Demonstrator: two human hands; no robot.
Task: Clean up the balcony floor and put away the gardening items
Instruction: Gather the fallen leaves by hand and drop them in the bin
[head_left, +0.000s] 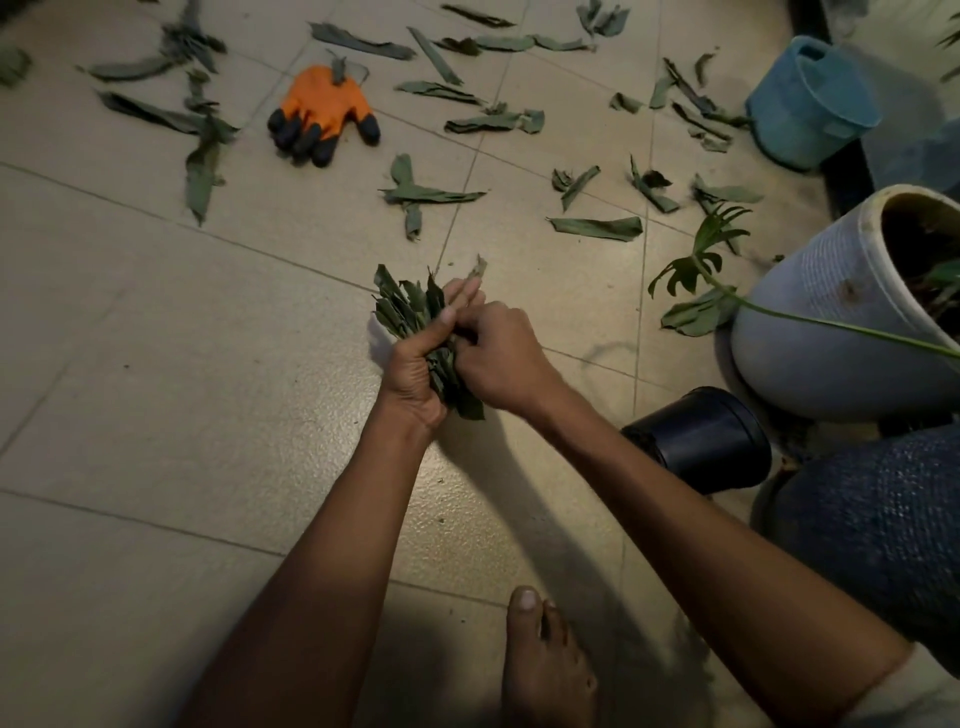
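So you are only partway through the floor. You are gripping a bunch of dried leaves (431, 343) in your left hand (415, 364), fingers and thumb curled around the stems, and your right hand (498, 353) is curled in against the same bunch, pinching or tucking a leaf into it. The bundle is hovering over the near middle of the tiled floor (182, 364), and the tiles around and nearer than your hands are looking largely free of leaves.

Plenty is waiting, though. Scattered leaf strips (441, 195) are lying across the whole far half, from far left to the right edge. An orange work glove (322, 111) is lying flat at far centre-left with a leaf scrap on it. On the right, a blue watering can (810, 104) is sitting far, a pale plant pot (841, 312) is leaning beside it, and a black plastic pot (701, 441) is lying on its side just near you. Judging by this, the gardening items are not yet being put away.
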